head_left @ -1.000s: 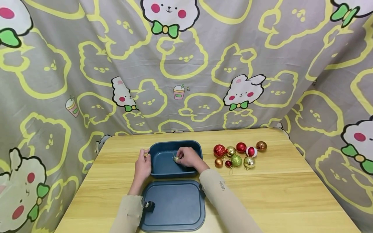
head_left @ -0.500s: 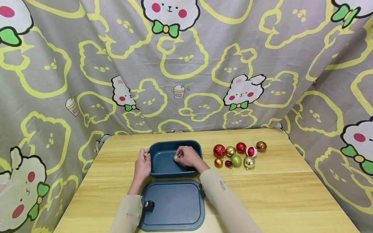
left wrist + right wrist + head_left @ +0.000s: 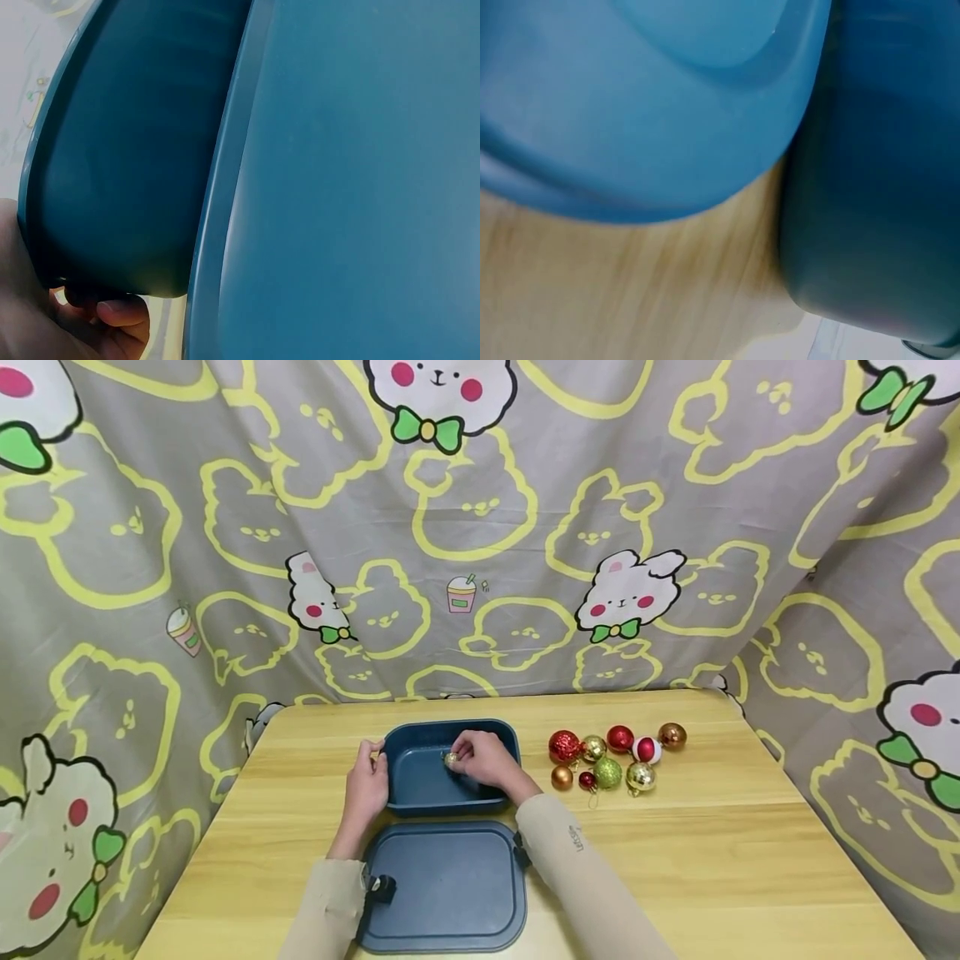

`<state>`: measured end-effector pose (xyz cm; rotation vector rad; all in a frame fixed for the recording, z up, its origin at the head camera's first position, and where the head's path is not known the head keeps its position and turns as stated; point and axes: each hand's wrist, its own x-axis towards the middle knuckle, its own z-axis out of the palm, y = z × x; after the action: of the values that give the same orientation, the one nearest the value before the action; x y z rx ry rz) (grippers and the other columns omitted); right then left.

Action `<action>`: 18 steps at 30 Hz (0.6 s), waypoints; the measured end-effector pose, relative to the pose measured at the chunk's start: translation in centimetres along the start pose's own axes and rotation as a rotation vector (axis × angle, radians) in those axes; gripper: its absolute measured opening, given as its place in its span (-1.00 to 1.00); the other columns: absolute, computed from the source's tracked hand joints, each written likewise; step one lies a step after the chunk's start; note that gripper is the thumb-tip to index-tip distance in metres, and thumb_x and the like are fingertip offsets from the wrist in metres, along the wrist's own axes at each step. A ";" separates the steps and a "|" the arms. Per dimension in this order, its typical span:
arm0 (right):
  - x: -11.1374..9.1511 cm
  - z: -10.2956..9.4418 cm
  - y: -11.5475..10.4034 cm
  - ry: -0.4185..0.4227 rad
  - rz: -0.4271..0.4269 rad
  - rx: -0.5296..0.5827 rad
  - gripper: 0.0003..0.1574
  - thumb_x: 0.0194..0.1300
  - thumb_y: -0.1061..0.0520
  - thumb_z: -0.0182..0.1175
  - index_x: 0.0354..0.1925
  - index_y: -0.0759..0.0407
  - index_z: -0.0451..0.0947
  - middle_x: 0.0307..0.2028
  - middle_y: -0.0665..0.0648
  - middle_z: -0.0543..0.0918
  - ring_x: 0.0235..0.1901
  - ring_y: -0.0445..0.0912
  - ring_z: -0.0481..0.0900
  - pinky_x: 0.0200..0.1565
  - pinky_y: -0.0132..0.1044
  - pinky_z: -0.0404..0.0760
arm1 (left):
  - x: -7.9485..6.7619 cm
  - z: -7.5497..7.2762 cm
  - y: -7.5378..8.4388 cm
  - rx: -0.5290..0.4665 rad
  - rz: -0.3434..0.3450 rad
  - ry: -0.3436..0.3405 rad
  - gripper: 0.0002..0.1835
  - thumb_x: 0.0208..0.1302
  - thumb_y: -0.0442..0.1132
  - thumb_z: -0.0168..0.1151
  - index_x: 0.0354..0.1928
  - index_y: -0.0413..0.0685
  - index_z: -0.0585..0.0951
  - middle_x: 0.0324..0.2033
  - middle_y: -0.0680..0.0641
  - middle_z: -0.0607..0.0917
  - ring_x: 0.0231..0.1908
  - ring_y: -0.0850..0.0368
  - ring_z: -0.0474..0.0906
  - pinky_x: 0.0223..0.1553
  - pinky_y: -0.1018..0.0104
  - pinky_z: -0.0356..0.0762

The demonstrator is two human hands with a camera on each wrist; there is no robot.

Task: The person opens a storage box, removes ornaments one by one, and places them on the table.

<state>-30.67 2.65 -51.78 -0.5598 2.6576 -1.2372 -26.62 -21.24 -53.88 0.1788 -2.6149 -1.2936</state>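
A deep blue rectangular box (image 3: 414,781) stands on the wooden table. My left hand (image 3: 367,783) grips its left end; in the left wrist view the fingers (image 3: 124,311) curl against the outside of the box wall (image 3: 127,172). Inside the box, my right hand (image 3: 486,758) pinches a small gold Christmas ball (image 3: 450,760) between thumb and fingers, above the box floor. The right wrist view shows the box and lid, but not the hand or the ball. The palm side of my right hand is hidden.
A matching blue lid (image 3: 446,889) lies flat in front of the box. Right of the box several Christmas balls sit grouped, among them a glittery red one (image 3: 564,747), a green one (image 3: 608,772) and a bronze one (image 3: 672,737). A patterned curtain (image 3: 480,527) hangs behind the table.
My right hand has risen slightly toward the far side of the box with the gold ball between its fingers. My left hand keeps its hold on the box.
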 end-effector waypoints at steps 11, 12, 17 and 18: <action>0.0 -0.3 0.0 0.052 -0.022 0.068 -0.84 0.34 0.10 0.42 -0.15 0.08 0.66 -0.24 0.02 0.70 -0.25 -0.18 0.63 -0.07 -0.25 0.66 | -0.3 -0.1 0.3 -0.003 -0.026 -0.014 -0.68 0.67 -0.21 -0.10 0.31 -0.06 0.44 -0.48 -0.10 0.41 -0.52 0.03 0.33 -0.45 0.23 0.30; -0.1 -0.4 0.1 0.057 -0.026 0.072 -0.84 0.34 0.09 0.42 -0.15 0.08 0.66 -0.24 0.02 0.70 -0.25 -0.18 0.63 -0.07 -0.25 0.66 | -0.3 0.0 0.3 -0.001 -0.026 -0.016 -0.68 0.66 -0.21 -0.10 0.31 -0.06 0.44 -0.48 -0.10 0.41 -0.52 0.02 0.33 -0.45 0.23 0.30; -0.3 -0.7 0.1 0.075 -0.048 0.088 -0.82 0.35 0.09 0.42 -0.13 0.09 0.66 -0.24 0.03 0.71 -0.25 -0.18 0.66 -0.07 -0.25 0.67 | -0.2 0.0 0.3 0.002 -0.017 -0.002 -0.69 0.66 -0.22 -0.09 0.30 -0.06 0.45 -0.49 -0.09 0.42 -0.53 0.03 0.34 -0.45 0.22 0.31; -0.4 -0.8 0.0 0.079 -0.051 0.088 -0.82 0.34 0.09 0.42 -0.13 0.10 0.66 -0.24 0.03 0.71 -0.24 -0.18 0.66 -0.07 -0.25 0.67 | -0.2 0.0 0.3 0.003 -0.016 0.001 -0.69 0.66 -0.22 -0.08 0.30 -0.06 0.46 -0.50 -0.09 0.42 -0.53 0.03 0.34 -0.45 0.22 0.31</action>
<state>-30.61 3.41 -51.28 -0.5804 2.6516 -1.4109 -26.44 -21.00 -53.68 0.2008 -2.6194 -1.2945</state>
